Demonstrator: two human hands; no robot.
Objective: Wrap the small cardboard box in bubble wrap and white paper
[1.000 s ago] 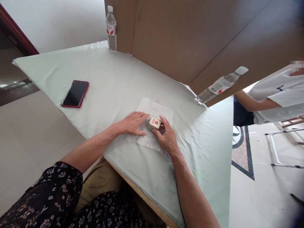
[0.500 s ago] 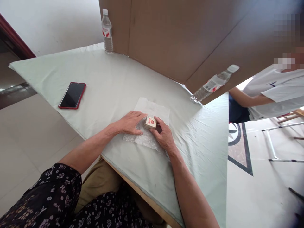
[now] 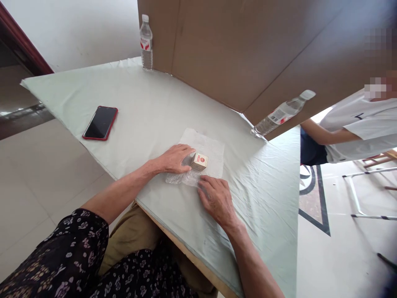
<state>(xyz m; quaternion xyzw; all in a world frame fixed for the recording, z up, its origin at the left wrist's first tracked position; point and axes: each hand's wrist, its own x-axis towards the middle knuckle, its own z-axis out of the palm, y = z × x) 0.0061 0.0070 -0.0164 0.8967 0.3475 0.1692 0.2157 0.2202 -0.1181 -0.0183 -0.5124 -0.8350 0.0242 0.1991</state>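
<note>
A small cream box (image 3: 199, 161) with a red emblem rests on a sheet of clear bubble wrap (image 3: 214, 151). My left hand (image 3: 175, 159) lies at the box's left side, thumb and fingers apart, its tips close to the box or touching it. At the near right edge of the wrap is my right hand (image 3: 217, 199), clear of the box. Its fingers are bent and closed on the wrap's edge; the fingertips are partly hidden.
Left on the pale-green-covered table (image 3: 130, 111) lies a phone in a red case (image 3: 101, 123). One water bottle (image 3: 146, 43) stands at the back, and another bottle (image 3: 283, 114) is by the brown cardboard panel (image 3: 217, 49). A person in a white shirt (image 3: 350, 124) is at the right.
My right hand has let go of the box and moved nearer to me, onto the wrap's edge. My left hand stays beside the box. The whole view has shifted slightly.
</note>
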